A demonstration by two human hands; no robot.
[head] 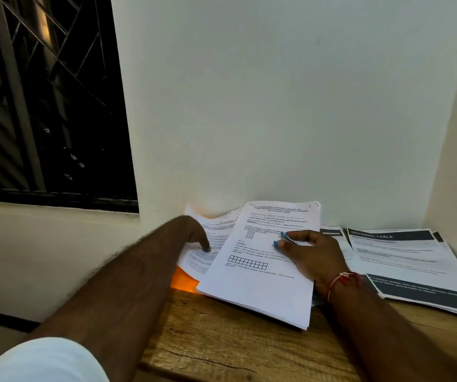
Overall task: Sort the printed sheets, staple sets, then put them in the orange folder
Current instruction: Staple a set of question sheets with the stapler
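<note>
A thick set of printed sheets (pixel 260 282) lies in the middle of the wooden table (pixel 221 343). My right hand (pixel 312 255) rests on it and grips a small blue stapler (pixel 283 239) over the page. To its left, a second batch of printed sheets (pixel 208 235) lies on the orange folder (pixel 183 281), of which only a corner and a far edge show. My left hand (pixel 194 232) presses on that batch with its fingertips.
More printed sheets with dark headers, one reading "DRESSING TABLE" (pixel 403 257), are spread at the right against the wall. White walls close the table in behind and on the right. A barred dark window (pixel 42 106) is at the left.
</note>
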